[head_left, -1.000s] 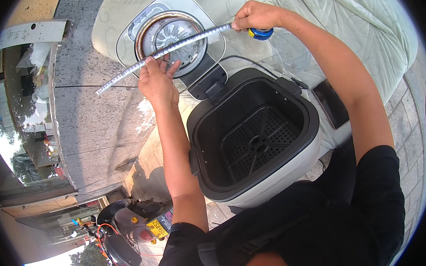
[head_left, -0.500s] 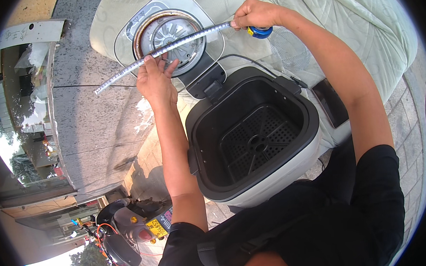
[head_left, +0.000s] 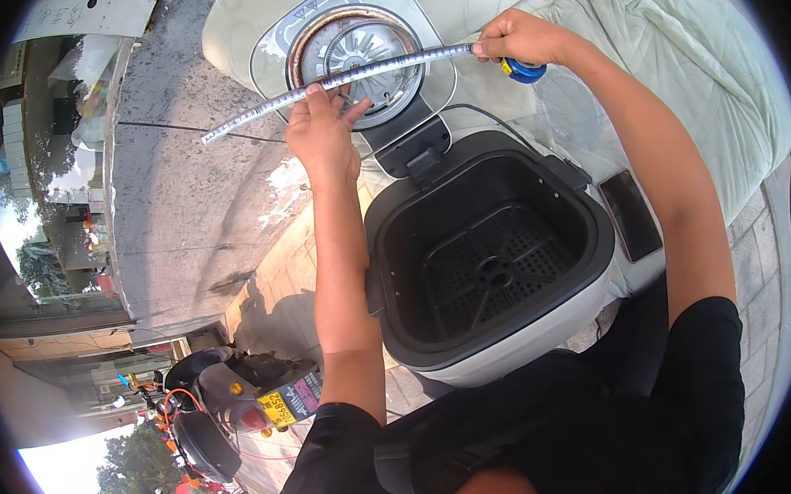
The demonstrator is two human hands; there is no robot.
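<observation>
A tape measure's pale blade (head_left: 438, 55) stretches in a slight bow across the raised lid (head_left: 262, 60) of a white-and-black air fryer (head_left: 511, 367). My right hand (head_left: 528, 38) is closed on the blade at its right end, with the blue-and-yellow case (head_left: 524, 72) hanging just below the fingers. Farther left, my left hand (head_left: 324, 141) pinches the blade against its thumb, the other fingers partly spread in front of the lid. The blade's free end sticks out left past the lid. Behind it shows the round metal-ringed heater cover (head_left: 396, 102), rusty at its rim.
The fryer's open black cavity (head_left: 465, 206) has a perforated plate (head_left: 478, 269) at its bottom. A dark phone (head_left: 631, 214) lies on the pale quilted cloth (head_left: 675, 76) to the right. A black cord (head_left: 496, 118) runs behind the fryer. A parked scooter (head_left: 216, 421) stands at lower left.
The lid, fryer and both hands appear shifted to the right, and the lid a little higher, as the view has moved. Both hands keep their hold on the tape measure.
</observation>
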